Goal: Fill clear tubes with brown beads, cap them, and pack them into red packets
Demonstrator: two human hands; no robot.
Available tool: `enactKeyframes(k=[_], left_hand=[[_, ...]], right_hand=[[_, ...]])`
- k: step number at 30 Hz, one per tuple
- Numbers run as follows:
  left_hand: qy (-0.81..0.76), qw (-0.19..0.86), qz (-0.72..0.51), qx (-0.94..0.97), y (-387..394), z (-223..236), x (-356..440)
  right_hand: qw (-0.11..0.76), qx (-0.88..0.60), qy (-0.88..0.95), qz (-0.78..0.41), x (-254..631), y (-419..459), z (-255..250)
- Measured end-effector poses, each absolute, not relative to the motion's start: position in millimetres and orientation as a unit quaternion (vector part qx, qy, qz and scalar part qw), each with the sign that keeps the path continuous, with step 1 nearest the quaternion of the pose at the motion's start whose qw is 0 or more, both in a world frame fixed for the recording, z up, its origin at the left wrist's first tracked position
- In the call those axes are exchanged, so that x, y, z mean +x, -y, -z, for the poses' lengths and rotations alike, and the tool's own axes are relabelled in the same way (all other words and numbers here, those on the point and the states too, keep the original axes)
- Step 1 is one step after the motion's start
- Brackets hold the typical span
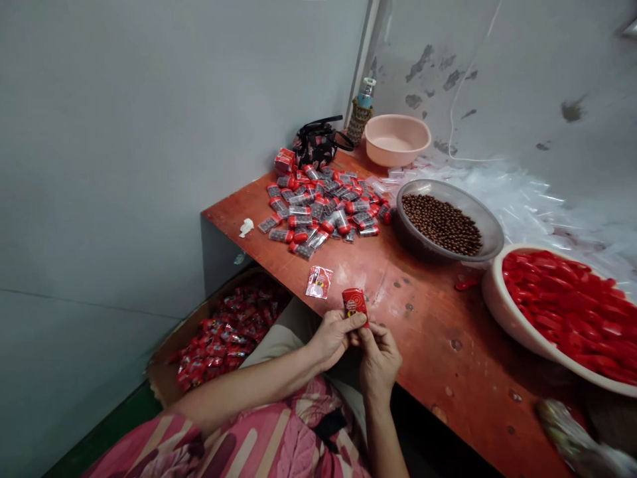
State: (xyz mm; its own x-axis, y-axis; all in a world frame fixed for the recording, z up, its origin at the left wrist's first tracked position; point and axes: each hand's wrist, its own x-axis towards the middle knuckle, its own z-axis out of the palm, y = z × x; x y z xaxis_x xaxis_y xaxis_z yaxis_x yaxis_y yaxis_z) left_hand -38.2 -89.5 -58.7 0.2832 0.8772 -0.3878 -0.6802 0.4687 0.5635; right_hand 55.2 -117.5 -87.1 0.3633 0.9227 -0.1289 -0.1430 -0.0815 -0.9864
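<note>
My left hand (334,337) and my right hand (379,355) meet at the near edge of the red-brown table (423,318), both pinching a small red labelled packet (355,304) held upright between the fingertips. A second small red-and-white packet (318,281) lies flat on the table just beyond my left hand. Farther back is a pile of several clear tubes with red caps (323,207), filled with dark beads.
A metal bowl of brown beads (442,224) stands mid-table, a white basin of red caps (567,309) at right, a pink basin (397,138) and black bag (318,143) at the back corner. Clear empty tubes (522,199) line the wall. A cardboard box of red packets (223,332) sits below left.
</note>
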Motion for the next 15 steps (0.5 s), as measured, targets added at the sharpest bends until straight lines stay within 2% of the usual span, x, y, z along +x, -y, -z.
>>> enactKeyframes(k=[9, 15], left_hand=[[-0.351, 0.76, -0.528, 0.145, 92.8, 64.4, -53.4], [-0.385, 0.693, -0.606, 0.062, 118.8, 66.6, -109.7]], right_hand=[[0.571, -0.55, 0.39, -0.468, 37.1, 109.4, 87.3], [0.479, -0.486, 0.424, -0.595, 6.5, 110.3, 76.0]])
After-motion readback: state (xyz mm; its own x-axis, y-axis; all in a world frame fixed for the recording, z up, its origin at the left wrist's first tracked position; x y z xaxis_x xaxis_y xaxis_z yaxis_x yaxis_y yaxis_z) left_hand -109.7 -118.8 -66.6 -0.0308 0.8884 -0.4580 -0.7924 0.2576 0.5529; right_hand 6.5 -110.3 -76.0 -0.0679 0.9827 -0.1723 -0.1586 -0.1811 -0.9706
